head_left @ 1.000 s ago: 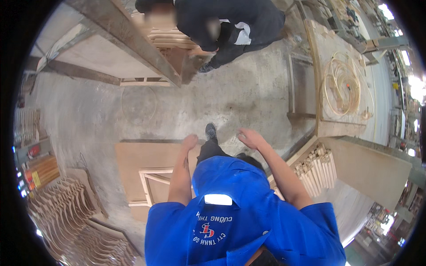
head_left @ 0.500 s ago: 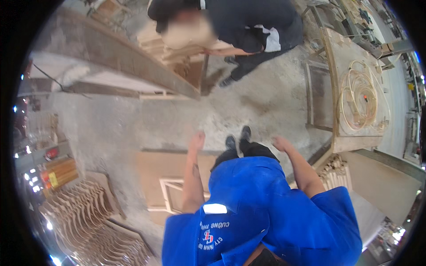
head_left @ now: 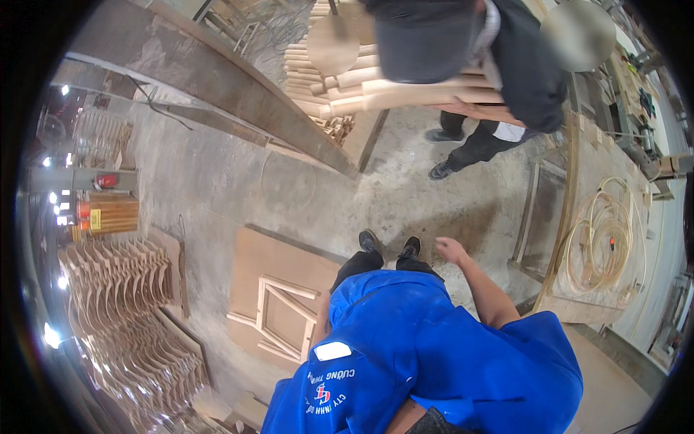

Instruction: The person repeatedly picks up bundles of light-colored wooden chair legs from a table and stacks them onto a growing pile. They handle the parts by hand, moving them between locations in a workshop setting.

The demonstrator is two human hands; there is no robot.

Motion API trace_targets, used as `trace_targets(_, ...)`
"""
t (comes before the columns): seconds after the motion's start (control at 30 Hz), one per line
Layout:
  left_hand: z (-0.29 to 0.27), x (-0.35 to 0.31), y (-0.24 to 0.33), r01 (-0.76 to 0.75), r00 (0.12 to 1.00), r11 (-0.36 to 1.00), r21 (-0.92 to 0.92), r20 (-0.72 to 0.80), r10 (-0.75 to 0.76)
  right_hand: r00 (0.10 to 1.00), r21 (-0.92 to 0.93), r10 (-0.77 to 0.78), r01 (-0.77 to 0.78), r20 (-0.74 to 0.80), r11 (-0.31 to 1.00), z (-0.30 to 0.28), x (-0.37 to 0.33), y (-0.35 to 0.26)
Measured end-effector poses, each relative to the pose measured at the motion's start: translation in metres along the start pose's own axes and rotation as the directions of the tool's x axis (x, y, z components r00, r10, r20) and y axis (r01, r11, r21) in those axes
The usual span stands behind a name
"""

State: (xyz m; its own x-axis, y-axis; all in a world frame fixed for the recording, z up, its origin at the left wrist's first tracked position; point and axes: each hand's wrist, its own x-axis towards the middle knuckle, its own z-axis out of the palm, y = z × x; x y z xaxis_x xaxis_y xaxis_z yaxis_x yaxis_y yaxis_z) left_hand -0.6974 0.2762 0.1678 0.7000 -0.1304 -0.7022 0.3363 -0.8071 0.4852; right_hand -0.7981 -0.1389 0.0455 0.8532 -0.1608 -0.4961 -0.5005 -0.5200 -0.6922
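Concrete floor: brown board lying flat. On it, near my left forearm, the wooden frame. My right hand: loosely curled, half open, empty. Left hand hidden; cannot tell its grip.

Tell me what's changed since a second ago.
The co-worker has moved right and now holds long wooden pieces. The left hand is now hidden by the blue shirt; the right hand stays empty. The wooden frame still lies on the brown board, the coiled hose on its table.
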Motion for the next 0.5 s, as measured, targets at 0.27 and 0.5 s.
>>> trace_targets(0.27, -0.039, 0.048, 0.024, -0.045, 0.985, 0.998, 0.039, 0.166, 0.038, 0.974, 0.072, -0.084, 0.071, 0.208, 0.995, 0.026, 0.055, -0.14)
trace_targets(0.5, -0.074, 0.111, 0.029, -0.129, 0.978, 0.972, 0.197, 0.188, 0.092, 0.993, 0.108, -0.042, 0.03, 0.111, 0.994, 0.043, 0.051, -0.167)
